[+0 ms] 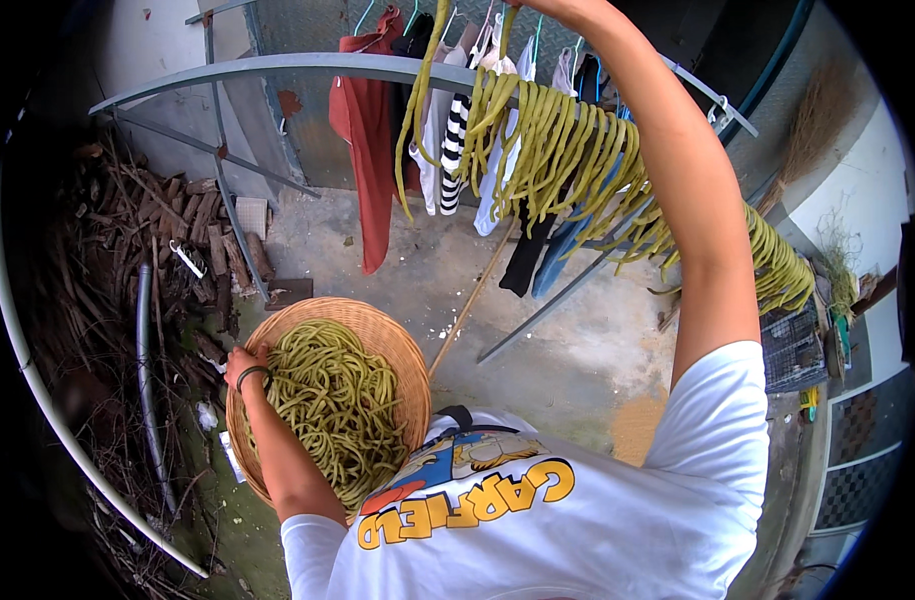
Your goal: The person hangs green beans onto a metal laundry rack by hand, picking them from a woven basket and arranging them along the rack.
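Observation:
My left hand (245,364) grips the left rim of a round wicker basket (413,372), its fingers closed there; a dark band circles the wrist. Inside the basket lies a tangled heap of limp green long beans (332,400). My right arm reaches up past the rail, and my right hand (533,4) is mostly cut off by the upper edge. A long bean (508,28) hangs down from its fingers. Many more long beans (567,150) drape over the curved grey metal rail (277,66), close together toward the right. One strand at the left hangs lower than its neighbours.
Clothes on hangers, including red trousers (362,150), hang behind the rail. Slanting metal legs (567,310) stand on the concrete floor (537,380), near a thin stick (472,300). Firewood (167,220) is piled at left. A wire cage (792,350) stands at right.

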The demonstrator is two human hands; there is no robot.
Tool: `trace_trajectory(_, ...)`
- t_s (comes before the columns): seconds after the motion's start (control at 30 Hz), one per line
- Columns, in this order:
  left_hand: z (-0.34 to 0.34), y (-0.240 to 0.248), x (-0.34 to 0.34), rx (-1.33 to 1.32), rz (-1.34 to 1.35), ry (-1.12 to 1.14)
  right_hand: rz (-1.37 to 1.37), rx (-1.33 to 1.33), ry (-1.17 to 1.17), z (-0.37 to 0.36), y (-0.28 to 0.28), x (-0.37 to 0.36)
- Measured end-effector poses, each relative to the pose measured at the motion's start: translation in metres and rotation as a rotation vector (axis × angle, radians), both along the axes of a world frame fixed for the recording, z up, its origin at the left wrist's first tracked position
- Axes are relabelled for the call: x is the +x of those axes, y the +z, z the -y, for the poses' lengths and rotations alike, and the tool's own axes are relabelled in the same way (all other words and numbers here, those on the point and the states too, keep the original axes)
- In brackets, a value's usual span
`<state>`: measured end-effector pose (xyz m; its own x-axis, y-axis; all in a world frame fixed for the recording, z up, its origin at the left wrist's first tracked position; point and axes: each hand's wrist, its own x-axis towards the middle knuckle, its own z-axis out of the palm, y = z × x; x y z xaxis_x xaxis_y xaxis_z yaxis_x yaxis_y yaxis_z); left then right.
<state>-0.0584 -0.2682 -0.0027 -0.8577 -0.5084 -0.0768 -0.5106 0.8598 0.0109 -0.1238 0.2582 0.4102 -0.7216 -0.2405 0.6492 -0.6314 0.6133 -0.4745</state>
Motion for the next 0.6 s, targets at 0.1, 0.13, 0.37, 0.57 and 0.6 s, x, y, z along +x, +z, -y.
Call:
trace_trajectory(0.1, 0.008, -0.006, 0.007, -0.053, -0.044, 0.016, 0.015, -0.008, -0.100, -0.032, -0.002, -0.021)
trace_trajectory(0.13, 0.008, -0.005, 0.008, -0.034, -0.039, 0.019, 0.052, -0.032, -0.162, -0.044, -0.004, -0.026)
trace_trajectory(0.37, 0.006, 0.004, 0.012, -0.007, 0.018, 0.043, 0.246, 0.048, -0.235, -0.095, -0.046, -0.087)
trace_trajectory(0.57, 0.001, 0.008, 0.010, 0.022, 0.044, 0.069, 0.457, 0.264, -0.040, -0.104, -0.069, -0.109)
trace_trajectory(0.6, 0.002, 0.009, 0.013, 0.021, 0.046, 0.077, 0.426, 0.401, -0.101, -0.097, -0.072, -0.109)
